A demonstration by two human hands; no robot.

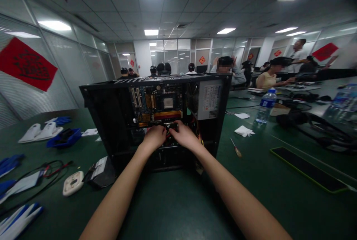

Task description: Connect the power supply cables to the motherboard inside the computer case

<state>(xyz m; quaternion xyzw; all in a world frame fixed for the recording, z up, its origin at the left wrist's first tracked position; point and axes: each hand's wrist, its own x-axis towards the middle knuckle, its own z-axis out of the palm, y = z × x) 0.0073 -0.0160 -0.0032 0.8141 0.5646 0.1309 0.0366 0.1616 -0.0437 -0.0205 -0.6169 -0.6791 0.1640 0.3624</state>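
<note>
An open black computer case (108, 121) stands on the table in front of me. Inside it are a motherboard (145, 100) with a square processor (168, 103) and a silver power supply (211, 102) at upper right. My left hand (154, 136) and my right hand (182, 134) reach into the case just below the red and yellow memory slots (167, 115). The fingers of both are bent inward, close to each other, with small dark and red parts between them. What they hold is too small to make out. Yellow and red wires (200, 138) hang beside my right hand.
A screwdriver (236, 148), a crumpled tissue (244, 131) and a water bottle (265, 106) are on the right, with a long black pad (308, 169). Left lie a blue tray (64, 138), a white square object (73, 183) and gloves (19, 222). People sit farther back.
</note>
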